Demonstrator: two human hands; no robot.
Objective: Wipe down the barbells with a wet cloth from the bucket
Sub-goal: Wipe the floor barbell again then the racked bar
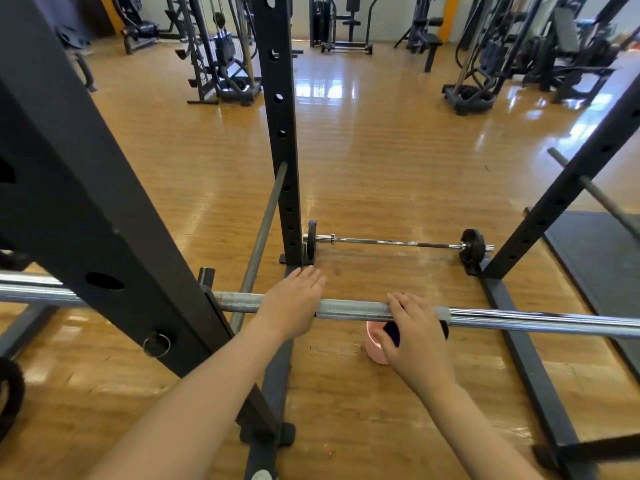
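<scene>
Both bare forearms reach forward from the bottom of the view, the left one coming in from lower left and the right one from lower right. The left hand [294, 299] lies palm down with its fingers straight and close together, flat on top of what it rests on. The right hand [414, 332] is also palm down (its fingers bent over the far side, thumb tucked underneath) and wraps around what it holds.
</scene>
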